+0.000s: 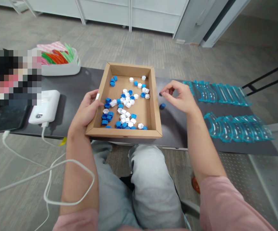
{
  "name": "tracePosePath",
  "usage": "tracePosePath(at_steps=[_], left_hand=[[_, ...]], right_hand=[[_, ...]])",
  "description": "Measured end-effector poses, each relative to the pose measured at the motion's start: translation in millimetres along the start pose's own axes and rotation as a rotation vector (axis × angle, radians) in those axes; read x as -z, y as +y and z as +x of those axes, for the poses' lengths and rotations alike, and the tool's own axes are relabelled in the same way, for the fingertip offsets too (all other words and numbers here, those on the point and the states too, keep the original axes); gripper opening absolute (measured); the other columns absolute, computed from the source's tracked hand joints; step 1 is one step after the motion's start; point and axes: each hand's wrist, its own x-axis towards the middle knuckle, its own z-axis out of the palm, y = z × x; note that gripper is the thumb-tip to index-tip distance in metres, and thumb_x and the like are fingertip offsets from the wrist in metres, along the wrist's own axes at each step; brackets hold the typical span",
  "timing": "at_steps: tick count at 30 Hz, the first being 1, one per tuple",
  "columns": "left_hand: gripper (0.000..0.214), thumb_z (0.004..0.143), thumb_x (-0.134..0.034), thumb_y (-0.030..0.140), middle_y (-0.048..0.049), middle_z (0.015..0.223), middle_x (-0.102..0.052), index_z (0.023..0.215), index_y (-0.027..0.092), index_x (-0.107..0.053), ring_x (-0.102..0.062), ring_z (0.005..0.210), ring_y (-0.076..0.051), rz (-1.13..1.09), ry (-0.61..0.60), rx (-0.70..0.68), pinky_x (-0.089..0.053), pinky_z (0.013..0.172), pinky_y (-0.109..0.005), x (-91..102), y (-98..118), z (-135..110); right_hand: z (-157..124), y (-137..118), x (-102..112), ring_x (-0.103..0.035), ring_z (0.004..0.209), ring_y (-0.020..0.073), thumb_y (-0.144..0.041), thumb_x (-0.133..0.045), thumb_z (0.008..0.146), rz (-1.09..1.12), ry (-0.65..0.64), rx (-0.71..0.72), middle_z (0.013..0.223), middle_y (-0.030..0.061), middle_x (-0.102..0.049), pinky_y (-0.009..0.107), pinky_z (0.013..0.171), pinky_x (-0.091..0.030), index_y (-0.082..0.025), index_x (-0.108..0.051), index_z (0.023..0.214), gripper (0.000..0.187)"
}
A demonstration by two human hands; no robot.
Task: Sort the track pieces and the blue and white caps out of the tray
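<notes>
My left hand (87, 109) is closed around the left wall of a shallow brown cardboard box (157, 118), thumb over the rim. Many small blue and white hexagonal pieces lie loose inside it, among them a white piece (141, 126) near the front and a blue piece (112, 84) at the back left. Just right of the box, my right hand (177, 96) pinches a small dark piece (160, 94) between thumb and forefinger; its kind is unclear. On the table below those fingertips sits one blue piece (162, 106), outside the box.
Two rows of clear teal plastic pieces, a rear row (222, 93) and a front row (237, 127), lie on the dark table (174, 130). At left are a white power bank (48, 104), a phone (12, 117), cables and a white basket (64, 69) of colourful strips. A pixelated patch covers the far left.
</notes>
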Motion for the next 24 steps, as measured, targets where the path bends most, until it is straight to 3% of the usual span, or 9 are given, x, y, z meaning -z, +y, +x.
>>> tracePosePath(at_steps=[2, 7, 10, 13, 17, 21, 24], left_hand=[[0.067, 0.072, -0.077, 0.025, -0.0071, 0.143, -0.081, 0.139, 0.026, -0.073, -0.074, 0.139, -0.033, -0.002, -0.003, 0.009, -0.064, 0.117, -0.042, -0.2, 1, 0], [0.068, 0.073, -0.076, 0.023, -0.0069, 0.144, -0.081, 0.141, 0.026, -0.073, -0.074, 0.140, -0.033, 0.000, -0.011, 0.000, -0.064, 0.117, -0.041, 0.5, 1, -1], [0.068, 0.074, -0.076, 0.023, -0.0061, 0.144, -0.082, 0.142, 0.027, -0.073, -0.075, 0.137, -0.032, -0.011, -0.014, -0.005, -0.065, 0.115, -0.041, 0.9, -2, -1], [0.068, 0.075, -0.077, 0.026, -0.0056, 0.145, -0.082, 0.143, 0.027, -0.073, -0.075, 0.135, -0.031, -0.019, -0.020, -0.023, -0.065, 0.113, -0.040, 1.3, -7, 1], [0.069, 0.074, -0.077, 0.027, -0.0056, 0.149, -0.081, 0.143, 0.026, -0.072, -0.074, 0.135, -0.030, -0.031, -0.029, -0.060, -0.064, 0.114, -0.039, 1.1, -11, 3], [0.068, 0.075, -0.076, 0.022, -0.0067, 0.147, -0.081, 0.142, 0.025, -0.072, -0.074, 0.135, -0.031, -0.027, -0.016, -0.012, -0.063, 0.115, -0.040, 0.8, -5, 3], [0.065, 0.081, -0.075, 0.019, -0.0068, 0.142, -0.081, 0.145, 0.022, -0.070, -0.075, 0.129, -0.030, 0.026, -0.014, 0.053, -0.062, 0.114, -0.041, 1.8, 5, 2]], right_hand=[[8, -24, -14, -0.072, 0.100, 0.0290, -0.052, -0.077, 0.107, -0.016, -0.085, 0.076, 0.102, 0.0065, -0.080, 0.044, 0.094, -0.056, -0.031, -0.086, 0.109, 0.023], [29, -63, -59, -0.073, 0.098, 0.0254, -0.035, -0.090, 0.097, -0.072, -0.575, 0.249, 0.101, 0.0003, -0.084, 0.039, 0.092, -0.049, -0.032, -0.089, 0.107, 0.011], [33, -68, -78, -0.071, 0.089, 0.0225, -0.022, -0.090, 0.091, -0.103, -0.679, 0.249, 0.096, -0.0011, -0.083, 0.037, 0.085, -0.046, -0.030, -0.087, 0.102, 0.014], [31, -67, -74, -0.069, 0.085, 0.0208, -0.024, -0.090, 0.093, -0.031, -0.643, 0.238, 0.095, -0.0002, -0.081, 0.036, 0.081, -0.047, -0.027, -0.084, 0.105, 0.013], [27, -51, -31, -0.073, 0.095, 0.0224, -0.048, -0.097, 0.096, 0.215, -0.433, 0.201, 0.106, 0.0031, -0.083, 0.036, 0.087, -0.056, -0.025, -0.081, 0.114, 0.033], [10, -11, 17, -0.075, 0.096, 0.0233, -0.064, -0.110, 0.079, 0.336, -0.147, 0.010, 0.105, 0.0032, -0.082, 0.036, 0.087, -0.064, -0.027, -0.079, 0.104, 0.055], [-7, 24, 32, -0.074, 0.087, 0.0206, -0.065, -0.116, 0.067, 0.373, -0.081, -0.141, 0.101, 0.0027, -0.081, 0.036, 0.082, -0.066, -0.027, -0.076, 0.099, 0.065]])
